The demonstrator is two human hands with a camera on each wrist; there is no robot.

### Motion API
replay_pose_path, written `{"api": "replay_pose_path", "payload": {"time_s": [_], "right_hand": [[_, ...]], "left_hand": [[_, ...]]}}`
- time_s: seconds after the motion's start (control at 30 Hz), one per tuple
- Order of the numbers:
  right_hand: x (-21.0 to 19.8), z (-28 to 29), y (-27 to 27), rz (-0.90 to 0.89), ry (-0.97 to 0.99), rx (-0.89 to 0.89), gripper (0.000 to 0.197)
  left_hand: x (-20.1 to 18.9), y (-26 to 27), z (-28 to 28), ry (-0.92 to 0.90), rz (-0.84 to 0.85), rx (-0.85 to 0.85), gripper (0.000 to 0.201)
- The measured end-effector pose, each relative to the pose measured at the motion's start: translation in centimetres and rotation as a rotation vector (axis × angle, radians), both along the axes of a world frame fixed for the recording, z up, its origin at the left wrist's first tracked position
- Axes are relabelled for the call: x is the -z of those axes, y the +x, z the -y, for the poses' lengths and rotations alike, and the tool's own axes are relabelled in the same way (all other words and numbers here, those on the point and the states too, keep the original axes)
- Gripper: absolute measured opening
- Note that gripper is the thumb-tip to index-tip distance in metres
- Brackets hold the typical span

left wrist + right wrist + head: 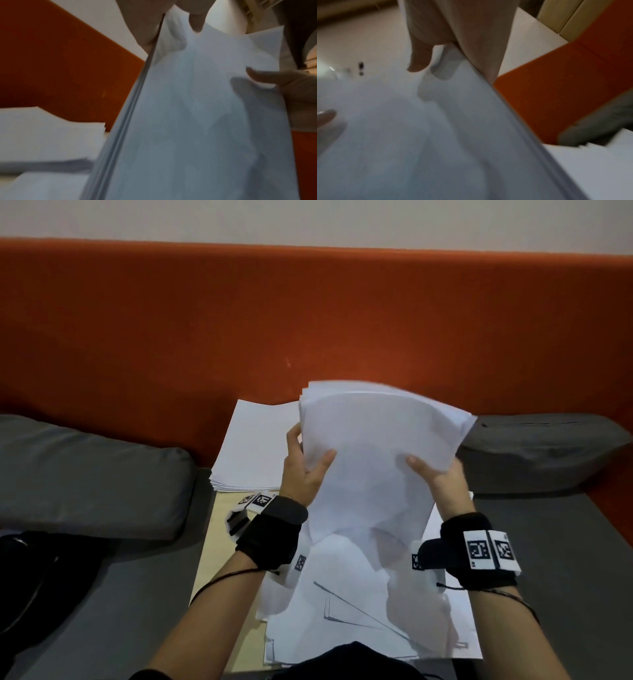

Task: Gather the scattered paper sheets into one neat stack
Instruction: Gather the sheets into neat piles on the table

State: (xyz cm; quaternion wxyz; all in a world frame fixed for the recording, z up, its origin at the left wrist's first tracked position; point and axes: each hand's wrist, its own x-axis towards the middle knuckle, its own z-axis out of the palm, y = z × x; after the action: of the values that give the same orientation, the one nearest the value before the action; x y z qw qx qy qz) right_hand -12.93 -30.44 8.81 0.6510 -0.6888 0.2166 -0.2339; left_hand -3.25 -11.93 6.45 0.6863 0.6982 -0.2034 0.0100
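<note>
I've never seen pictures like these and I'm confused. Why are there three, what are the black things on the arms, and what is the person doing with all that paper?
No machine here, just a person tidying paper. The black bands hold small cameras. The big picture comes from a camera on the head, looking down. The other two look along each hand, so everything seems huge and blurry. The left hand and the right hand grip a bundle of white sheets, lifted up. Below lie loose sheets on a pale board. Behind sits a flat pile of paper.
</note>
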Motion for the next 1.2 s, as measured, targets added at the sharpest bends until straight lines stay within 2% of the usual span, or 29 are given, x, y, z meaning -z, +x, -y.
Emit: {"api": "replay_pose_path", "payload": {"time_s": [0.1, 0.17, 0.27, 0.37, 0.47, 0.57, 0.7, 0.77, 0.8, 0.83, 0.93, 1.07, 1.2], "right_hand": [[3.5, -0.1, 0.4, -0.242, -0.013, -0.051, 0.027], [4.9, 0.4, 0.7, -0.272, -0.029, 0.021, 0.021], [5.7, 2.3, 0.7, -0.314, -0.123, 0.128, 0.024], [6.7, 4.4, -0.2, -0.478, -0.218, 0.158, 0.028], [8.4, 5.5, -2.4, -0.733, -0.219, 0.188, 0.028], [10.7, 5.4, -4.0, -0.944, -0.219, 0.184, 0.033], [11.3, 4.2, -4.2, -1.156, -0.309, 0.191, 0.039], [11.2, 4.1, -3.8, -1.162, -0.310, 0.164, 0.039], [11.0, 4.0, -3.5, -1.157, -0.306, 0.143, 0.039], [11.0, 4.0, -3.4, -1.139, -0.316, 0.126, 0.038], [11.3, 3.4, -3.3, -1.100, -0.312, 0.131, 0.038], [11.3, 2.5, -3.0, -1.180, -0.308, 0.175, 0.040], [11.5, 3.0, -3.0, -1.151, -0.278, 0.139, 0.037]], "left_hand": [[2.0, 0.0, 0.1, 0.202, -0.105, 0.038, 0.055], [3.4, 0.1, 0.2, 0.308, -0.153, 0.081, 0.048], [5.2, 0.6, 0.1, 0.439, -0.252, 0.197, 0.037], [7.4, 0.7, 0.4, 0.636, -0.390, 0.274, 0.036], [8.7, 0.0, 1.0, 0.812, -0.472, 0.351, 0.042], [9.3, -0.5, 1.9, 0.831, -0.528, 0.392, 0.046], [9.5, -0.4, 2.6, 0.925, -0.498, 0.395, 0.045], [9.5, -0.1, 2.7, 0.986, -0.450, 0.417, 0.040], [9.6, 0.1, 2.7, 1.007, -0.443, 0.423, 0.030], [9.4, 0.1, 2.6, 1.030, -0.420, 0.436, 0.009], [9.8, 0.2, 2.6, 1.056, -0.366, 0.432, 0.043], [9.8, 0.0, 2.4, 1.079, -0.320, 0.463, 0.042], [9.7, -0.2, 2.3, 1.073, -0.286, 0.471, 0.044]]}}
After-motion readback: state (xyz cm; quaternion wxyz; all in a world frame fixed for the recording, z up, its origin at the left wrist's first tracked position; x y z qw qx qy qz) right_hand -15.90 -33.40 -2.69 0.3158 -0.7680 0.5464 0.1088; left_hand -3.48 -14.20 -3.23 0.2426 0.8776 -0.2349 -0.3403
